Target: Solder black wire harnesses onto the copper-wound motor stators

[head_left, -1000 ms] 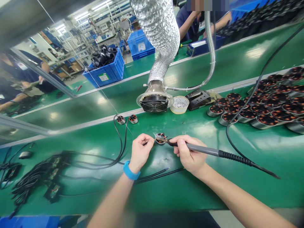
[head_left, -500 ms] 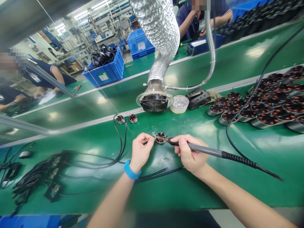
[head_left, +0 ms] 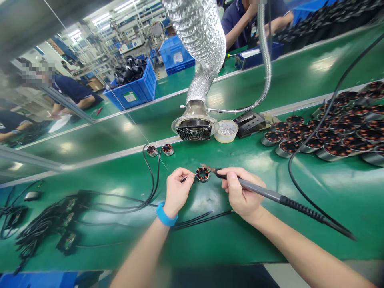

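A small round motor stator (head_left: pixel 203 174) with copper windings lies on the green bench. My left hand (head_left: pixel 177 191), with a blue wristband, is closed in a pinch on a thin dark wire just left of the stator. My right hand (head_left: pixel 241 195) grips a grey soldering iron (head_left: pixel 258 191) like a pen. The iron's tip sits just above and to the right of the stator, not touching it. A black cord runs from the iron off to the right.
A foil fume duct with a fan grille (head_left: pixel 194 132) hangs behind the stator, beside a white tub (head_left: pixel 226 131) and a black iron stand (head_left: pixel 250 123). Several stators (head_left: pixel 327 138) crowd the right. Black cables (head_left: pixel 60 220) lie at left. Other people work across the bench.
The soldering iron's tip has lifted off the stator and drawn back up and to the right. My left hand stays pinched beside the stator.
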`<move>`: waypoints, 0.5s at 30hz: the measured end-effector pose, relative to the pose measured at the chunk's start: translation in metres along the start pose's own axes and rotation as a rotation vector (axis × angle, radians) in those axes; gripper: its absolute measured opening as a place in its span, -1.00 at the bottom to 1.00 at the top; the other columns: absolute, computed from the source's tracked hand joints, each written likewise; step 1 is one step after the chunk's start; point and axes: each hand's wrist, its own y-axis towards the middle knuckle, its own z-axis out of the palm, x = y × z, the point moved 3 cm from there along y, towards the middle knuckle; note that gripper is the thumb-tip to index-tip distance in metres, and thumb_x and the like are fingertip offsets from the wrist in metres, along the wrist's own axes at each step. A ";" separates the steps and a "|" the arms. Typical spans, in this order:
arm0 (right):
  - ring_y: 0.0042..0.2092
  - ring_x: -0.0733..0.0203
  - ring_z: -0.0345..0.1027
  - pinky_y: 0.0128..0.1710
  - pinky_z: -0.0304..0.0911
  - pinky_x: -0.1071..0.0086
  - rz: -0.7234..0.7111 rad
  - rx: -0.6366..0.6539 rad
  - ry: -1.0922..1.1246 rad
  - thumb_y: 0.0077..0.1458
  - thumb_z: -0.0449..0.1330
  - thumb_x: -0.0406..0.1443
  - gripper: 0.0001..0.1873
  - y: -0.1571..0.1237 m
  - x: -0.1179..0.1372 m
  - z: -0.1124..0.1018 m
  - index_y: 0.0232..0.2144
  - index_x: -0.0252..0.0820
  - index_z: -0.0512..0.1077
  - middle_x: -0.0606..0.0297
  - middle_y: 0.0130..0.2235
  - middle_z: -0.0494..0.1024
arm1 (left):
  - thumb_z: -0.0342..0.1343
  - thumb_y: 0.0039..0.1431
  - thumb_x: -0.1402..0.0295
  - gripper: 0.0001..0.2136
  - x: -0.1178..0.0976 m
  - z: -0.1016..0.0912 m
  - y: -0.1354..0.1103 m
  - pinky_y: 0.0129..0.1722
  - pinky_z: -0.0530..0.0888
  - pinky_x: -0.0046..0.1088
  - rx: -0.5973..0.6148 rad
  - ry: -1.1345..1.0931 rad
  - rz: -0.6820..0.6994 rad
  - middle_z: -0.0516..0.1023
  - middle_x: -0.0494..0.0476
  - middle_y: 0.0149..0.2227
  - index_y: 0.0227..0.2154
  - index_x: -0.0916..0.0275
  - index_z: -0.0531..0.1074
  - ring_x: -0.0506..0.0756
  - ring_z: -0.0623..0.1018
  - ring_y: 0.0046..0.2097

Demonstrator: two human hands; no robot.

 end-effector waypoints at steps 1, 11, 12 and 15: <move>-0.48 0.25 0.48 -0.46 0.38 0.37 -0.009 0.003 -0.019 0.28 0.06 -0.32 -0.78 0.000 0.000 0.001 -0.31 -0.14 0.52 0.33 -0.47 0.56 | 0.20 0.09 0.34 -0.87 0.000 0.000 0.000 -0.34 0.34 -0.50 -0.001 0.001 -0.001 0.47 0.01 -0.48 -0.50 0.28 0.44 -0.01 0.41 -0.41; -0.16 0.06 0.43 -0.11 0.36 0.14 -0.015 0.212 -0.269 0.24 0.08 -0.34 -0.74 -0.003 -0.005 0.022 -0.03 -0.13 0.40 0.15 -0.18 0.50 | 0.19 0.09 0.35 -0.87 0.002 0.000 0.002 -0.33 0.36 -0.50 -0.001 -0.001 -0.004 0.48 0.02 -0.48 -0.49 0.28 0.45 0.00 0.43 -0.41; -0.15 0.04 0.43 -0.12 0.37 0.14 0.003 0.231 -0.280 0.22 0.10 -0.34 -0.69 -0.005 -0.007 0.024 0.01 -0.13 0.37 0.13 -0.14 0.47 | 0.20 0.08 0.35 -0.88 0.001 0.000 0.002 -0.33 0.36 -0.50 -0.002 -0.004 -0.002 0.48 0.02 -0.49 -0.50 0.28 0.45 0.00 0.43 -0.41; -0.12 0.03 0.43 -0.12 0.40 0.15 0.050 0.271 -0.280 0.15 0.15 -0.34 -0.52 -0.014 -0.012 0.029 0.13 -0.09 0.28 0.09 -0.02 0.38 | 0.20 0.07 0.35 -0.88 0.000 0.000 0.002 -0.34 0.36 -0.49 -0.007 -0.015 -0.003 0.48 0.02 -0.49 -0.51 0.27 0.45 0.00 0.44 -0.41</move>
